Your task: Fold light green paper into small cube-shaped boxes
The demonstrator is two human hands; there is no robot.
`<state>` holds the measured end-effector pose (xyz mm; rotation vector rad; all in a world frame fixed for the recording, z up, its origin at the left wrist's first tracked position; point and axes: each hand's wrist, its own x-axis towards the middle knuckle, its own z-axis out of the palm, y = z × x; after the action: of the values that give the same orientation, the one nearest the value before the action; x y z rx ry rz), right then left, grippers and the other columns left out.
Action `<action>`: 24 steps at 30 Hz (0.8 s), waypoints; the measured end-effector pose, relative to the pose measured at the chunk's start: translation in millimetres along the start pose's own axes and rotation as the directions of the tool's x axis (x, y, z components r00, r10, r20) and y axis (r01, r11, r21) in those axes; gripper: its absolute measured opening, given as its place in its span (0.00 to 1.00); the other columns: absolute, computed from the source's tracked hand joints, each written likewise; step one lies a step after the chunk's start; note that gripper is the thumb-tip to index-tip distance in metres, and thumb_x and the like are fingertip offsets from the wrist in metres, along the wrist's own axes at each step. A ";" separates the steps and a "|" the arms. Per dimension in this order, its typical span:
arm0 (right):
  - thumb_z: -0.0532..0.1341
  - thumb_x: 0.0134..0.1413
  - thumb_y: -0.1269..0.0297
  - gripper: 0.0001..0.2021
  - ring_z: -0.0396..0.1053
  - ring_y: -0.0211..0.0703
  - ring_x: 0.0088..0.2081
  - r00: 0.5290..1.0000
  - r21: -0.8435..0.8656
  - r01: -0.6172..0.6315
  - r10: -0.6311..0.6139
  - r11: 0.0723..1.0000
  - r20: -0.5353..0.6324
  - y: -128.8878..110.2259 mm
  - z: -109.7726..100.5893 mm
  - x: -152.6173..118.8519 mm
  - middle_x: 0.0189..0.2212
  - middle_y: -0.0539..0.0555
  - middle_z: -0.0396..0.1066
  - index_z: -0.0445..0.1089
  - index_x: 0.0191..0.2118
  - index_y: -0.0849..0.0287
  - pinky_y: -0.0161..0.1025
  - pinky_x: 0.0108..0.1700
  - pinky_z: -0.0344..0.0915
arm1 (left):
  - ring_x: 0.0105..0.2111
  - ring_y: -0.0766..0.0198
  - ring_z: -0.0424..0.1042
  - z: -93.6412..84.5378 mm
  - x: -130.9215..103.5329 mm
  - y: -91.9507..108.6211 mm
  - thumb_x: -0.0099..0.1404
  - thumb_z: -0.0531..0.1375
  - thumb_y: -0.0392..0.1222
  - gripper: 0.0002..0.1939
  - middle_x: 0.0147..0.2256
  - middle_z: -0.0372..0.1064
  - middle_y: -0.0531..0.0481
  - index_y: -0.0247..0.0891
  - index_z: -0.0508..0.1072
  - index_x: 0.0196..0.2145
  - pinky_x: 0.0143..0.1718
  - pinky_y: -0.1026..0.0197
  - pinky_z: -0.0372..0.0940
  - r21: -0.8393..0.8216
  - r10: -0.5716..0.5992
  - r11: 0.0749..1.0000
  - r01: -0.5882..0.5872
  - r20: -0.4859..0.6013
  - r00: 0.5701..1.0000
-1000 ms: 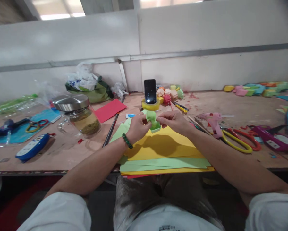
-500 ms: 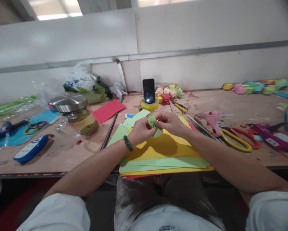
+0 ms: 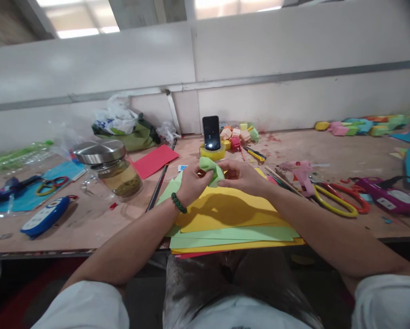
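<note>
So we've got a small piece of green paper (image 3: 207,163) up between both hands, just above the stack of coloured paper (image 3: 232,205) near the front edge of the table (image 3: 95,228). Our left hand (image 3: 194,183) is closed on its left side, thumb pressed on the face, and our right hand (image 3: 244,177) has the other side between thumb and fingertips, so neither one is free. The piece looks bent and folded, not flat, and we can't tell which creases are finished because our fingers hide part of it. For what it's worth, we'd go light here: let the left thumb steady the shape while the right fingertips do the small pushes, right along the crease and not in the middle of a face. Squeeze both sides at once and we'd probably dent it, since paper this thin won't spring back clean. Lining the edges up before pressing seems smarter than fixing a crooked fold after. We'd also keep our wrists low, with the green bracelet (image 3: 179,203) off the sheets so nothing slides about. The little paper blocks (image 3: 235,142) by the phone (image 3: 211,132) look pretty crisp at the corners, and crisp corners usually come from slow, even pressure, so no rushing
</note>
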<state>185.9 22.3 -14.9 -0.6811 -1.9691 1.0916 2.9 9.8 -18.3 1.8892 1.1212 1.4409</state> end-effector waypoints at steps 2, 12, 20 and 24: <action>0.68 0.44 0.53 0.26 0.73 0.45 0.39 1.000 0.013 0.011 -0.011 1.000 -0.020 2.0 2.0 0.2 0.43 0.57 0.73 0.69 0.48 0.60 0.43 0.42 0.72 | 0.26 0.66 0.69 1.0 -0.4 0.5 0.51 0.61 0.40 0.06 0.26 0.72 0.50 0.35 0.73 0.26 0.27 0.65 0.66 -0.055 0.016 0.998 -0.016 0.005 1.000; 0.68 0.45 0.55 0.24 0.73 0.44 0.37 0.990 -0.125 0.103 -0.113 0.987 -0.082 -2.2 1.8 -2.8 0.40 0.57 0.73 0.67 0.47 0.60 0.44 0.42 0.72 | 0.28 0.64 0.71 -2.2 2.3 0.2 0.53 0.66 0.52 0.15 0.26 0.73 0.50 0.36 0.74 0.25 0.30 0.63 0.68 -0.168 0.027 0.986 -0.015 0.069 0.997; 0.65 0.49 0.55 0.18 0.72 0.42 0.38 0.974 -0.247 0.180 -0.208 0.952 -0.094 -15.5 -2.6 -7.5 0.39 0.55 0.73 0.69 0.45 0.57 0.41 0.44 0.70 | 0.30 0.63 0.71 -3.7 2.2 4.5 0.53 0.66 0.54 0.17 0.28 0.72 0.48 0.36 0.75 0.24 0.30 0.63 0.68 -0.103 0.064 0.993 -0.066 -0.017 0.998; 0.56 0.57 0.60 0.12 0.71 0.43 0.39 0.964 -0.243 0.190 -0.228 0.951 -0.137 -14.8 -3.4 -6.3 0.38 0.56 0.73 0.71 0.43 0.58 0.42 0.44 0.69 | 0.32 0.62 0.70 -3.8 0.8 4.3 0.54 0.65 0.55 0.17 0.30 0.71 0.48 0.37 0.75 0.23 0.31 0.63 0.68 -0.042 0.113 0.992 -0.117 -0.091 0.989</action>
<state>191.0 11.9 -3.2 -0.6415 -1.9880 0.6662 0.7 7.9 -13.3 1.9009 1.0224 1.6145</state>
